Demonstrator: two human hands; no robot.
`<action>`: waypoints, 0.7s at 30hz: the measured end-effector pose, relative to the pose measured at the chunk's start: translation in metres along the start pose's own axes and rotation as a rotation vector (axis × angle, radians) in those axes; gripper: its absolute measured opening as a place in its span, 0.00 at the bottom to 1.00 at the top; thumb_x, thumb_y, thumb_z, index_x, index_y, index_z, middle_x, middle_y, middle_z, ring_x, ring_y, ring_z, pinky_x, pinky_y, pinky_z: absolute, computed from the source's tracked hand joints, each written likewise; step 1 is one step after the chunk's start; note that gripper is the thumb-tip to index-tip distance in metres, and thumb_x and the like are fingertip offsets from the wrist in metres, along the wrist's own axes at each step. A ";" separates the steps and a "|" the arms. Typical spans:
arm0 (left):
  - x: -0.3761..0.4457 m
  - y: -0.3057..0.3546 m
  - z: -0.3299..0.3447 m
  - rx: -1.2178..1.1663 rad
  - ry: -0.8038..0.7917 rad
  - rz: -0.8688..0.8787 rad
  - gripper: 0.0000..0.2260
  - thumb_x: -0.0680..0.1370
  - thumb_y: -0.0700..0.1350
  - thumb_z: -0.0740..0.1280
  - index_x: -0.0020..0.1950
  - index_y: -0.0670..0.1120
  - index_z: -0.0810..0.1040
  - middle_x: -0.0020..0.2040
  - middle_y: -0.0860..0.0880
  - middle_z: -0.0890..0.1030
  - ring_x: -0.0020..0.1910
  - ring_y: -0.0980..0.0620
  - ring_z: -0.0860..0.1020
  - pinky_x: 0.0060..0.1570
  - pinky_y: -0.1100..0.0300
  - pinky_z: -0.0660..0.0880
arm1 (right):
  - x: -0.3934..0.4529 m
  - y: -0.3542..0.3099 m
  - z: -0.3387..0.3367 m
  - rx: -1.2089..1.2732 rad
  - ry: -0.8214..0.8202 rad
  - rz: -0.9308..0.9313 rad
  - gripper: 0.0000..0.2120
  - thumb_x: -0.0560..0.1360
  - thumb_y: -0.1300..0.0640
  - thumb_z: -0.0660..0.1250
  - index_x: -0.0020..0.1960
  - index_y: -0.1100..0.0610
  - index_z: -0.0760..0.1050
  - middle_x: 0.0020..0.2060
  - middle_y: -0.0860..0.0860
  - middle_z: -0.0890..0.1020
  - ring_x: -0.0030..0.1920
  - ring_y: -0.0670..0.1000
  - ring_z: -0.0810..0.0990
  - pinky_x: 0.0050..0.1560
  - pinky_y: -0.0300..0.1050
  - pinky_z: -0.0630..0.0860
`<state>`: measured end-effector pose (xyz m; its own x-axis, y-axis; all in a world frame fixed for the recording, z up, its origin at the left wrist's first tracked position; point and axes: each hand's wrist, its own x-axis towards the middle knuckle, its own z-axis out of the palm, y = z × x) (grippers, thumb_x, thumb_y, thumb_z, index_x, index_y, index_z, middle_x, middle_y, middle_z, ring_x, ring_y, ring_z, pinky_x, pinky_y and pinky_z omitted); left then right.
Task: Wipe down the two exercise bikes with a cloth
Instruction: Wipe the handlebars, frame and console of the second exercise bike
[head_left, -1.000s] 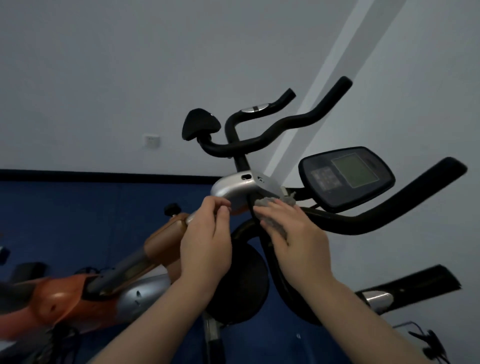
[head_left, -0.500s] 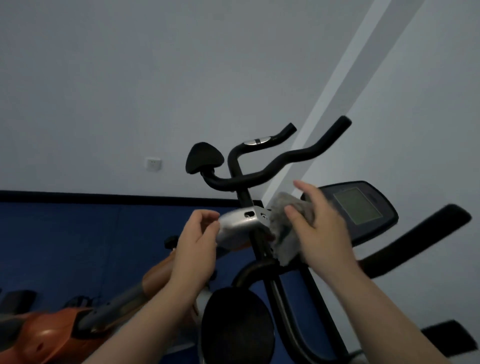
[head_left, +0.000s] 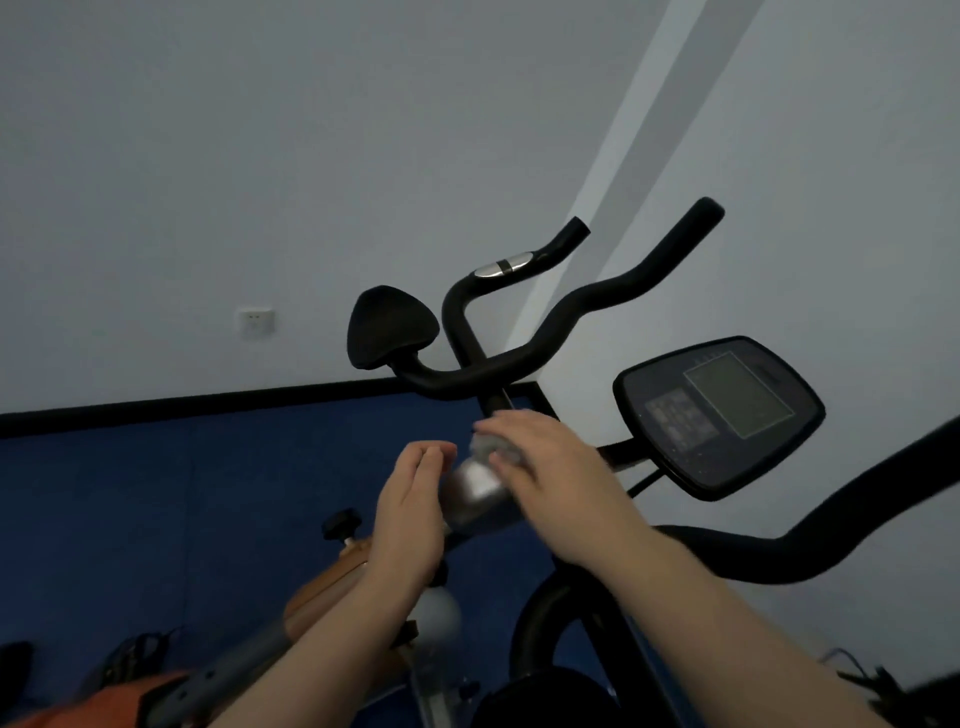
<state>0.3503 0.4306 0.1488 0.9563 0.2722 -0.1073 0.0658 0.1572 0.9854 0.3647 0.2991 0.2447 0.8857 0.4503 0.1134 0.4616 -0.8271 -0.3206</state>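
My right hand presses a grey cloth on top of the silver housing below the far bike's black handlebar. Only a small part of the cloth shows under my fingers. My left hand lies with straight fingers against the left side of that silver housing. The near bike's console and its black handlebar are to the right. An orange and grey bike frame runs down to the lower left.
A black saddle-shaped pad sits left of the far handlebar. White walls meet in a corner behind; a wall socket is at left. Blue floor padding lies below. A black knob sticks up from the orange frame.
My right hand has come down from beside the console onto the top of the silver housing with the cloth. My left hand has straightened its fingers against the housing. The view has shifted upward.
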 end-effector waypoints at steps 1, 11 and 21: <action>0.000 0.002 0.003 0.005 -0.014 0.034 0.13 0.83 0.43 0.55 0.47 0.48 0.79 0.45 0.52 0.81 0.48 0.56 0.79 0.49 0.61 0.75 | -0.001 -0.007 0.008 -0.085 -0.034 -0.083 0.18 0.79 0.53 0.61 0.69 0.46 0.70 0.68 0.42 0.72 0.71 0.45 0.62 0.72 0.38 0.52; 0.010 0.021 0.033 0.246 -0.100 0.361 0.11 0.78 0.50 0.56 0.49 0.51 0.78 0.47 0.58 0.77 0.49 0.60 0.75 0.47 0.66 0.70 | 0.021 0.006 -0.004 0.018 -0.163 0.608 0.16 0.82 0.56 0.48 0.66 0.59 0.66 0.62 0.60 0.71 0.62 0.61 0.70 0.63 0.53 0.66; 0.009 0.013 0.038 0.260 0.022 0.352 0.07 0.76 0.54 0.54 0.46 0.58 0.71 0.46 0.59 0.74 0.45 0.62 0.74 0.41 0.67 0.66 | 0.039 0.023 0.007 0.267 -0.048 0.834 0.24 0.82 0.47 0.47 0.67 0.59 0.70 0.64 0.59 0.75 0.64 0.59 0.71 0.66 0.53 0.67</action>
<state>0.3709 0.3988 0.1658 0.9271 0.2870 0.2409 -0.1906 -0.1924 0.9626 0.4097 0.3000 0.2356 0.9234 -0.2476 -0.2934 -0.3679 -0.7895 -0.4912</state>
